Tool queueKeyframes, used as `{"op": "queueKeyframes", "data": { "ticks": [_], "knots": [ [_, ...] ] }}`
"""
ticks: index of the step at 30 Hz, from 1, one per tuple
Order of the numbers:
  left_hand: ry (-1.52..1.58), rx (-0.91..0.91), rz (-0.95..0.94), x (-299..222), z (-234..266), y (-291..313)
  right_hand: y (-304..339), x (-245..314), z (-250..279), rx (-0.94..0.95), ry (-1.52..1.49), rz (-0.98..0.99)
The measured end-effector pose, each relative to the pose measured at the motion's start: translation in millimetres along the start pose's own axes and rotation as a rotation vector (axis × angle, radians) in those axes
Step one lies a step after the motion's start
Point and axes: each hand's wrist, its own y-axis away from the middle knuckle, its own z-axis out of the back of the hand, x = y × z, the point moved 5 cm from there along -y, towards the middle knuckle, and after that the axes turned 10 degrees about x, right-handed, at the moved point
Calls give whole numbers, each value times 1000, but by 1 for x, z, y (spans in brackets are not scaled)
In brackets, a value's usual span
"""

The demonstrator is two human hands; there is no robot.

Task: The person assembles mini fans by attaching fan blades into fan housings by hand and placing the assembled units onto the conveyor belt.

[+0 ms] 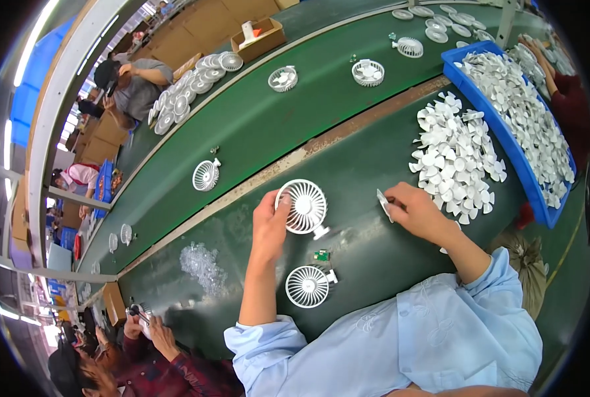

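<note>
My left hand [268,221] grips a round white fan housing [306,206] by its left rim, its slotted grille and short stem in view. Pinched in my right hand [414,210] is a small white fan blade [383,204], seen nearly edge-on and apart from the housing. A second white fan housing [307,286] lies on the dark green table [367,261] closer to my body. Just above that one sits a little green circuit board [321,255]. To the right of my right hand, loose white fan blades [455,155] form a big heap.
A blue bin [545,210] full of white blades borders the table's right side. Small clear plastic pieces [203,264] are piled at left. Beyond a worn rail, a green conveyor [255,126] carries several fan housings [206,175]. Co-workers [136,83] sit across and at lower left.
</note>
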Motion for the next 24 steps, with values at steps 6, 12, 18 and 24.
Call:
{"op": "queueKeyframes", "data": {
  "ticks": [6, 12, 18, 24],
  "knots": [
    [311, 41, 49, 0, -28, 6, 3, -16, 20, 28, -172, -118],
    [465, 78, 108, 4, -34, 10, 10, 7, 25, -35, 419, -40],
    [422, 191, 78, -4, -48, 11, 3, 4, -10, 104, 515, -37],
    [386, 150, 95, 7, -41, 13, 9, 18, -7, 165, 514, 66]
  ]
}}
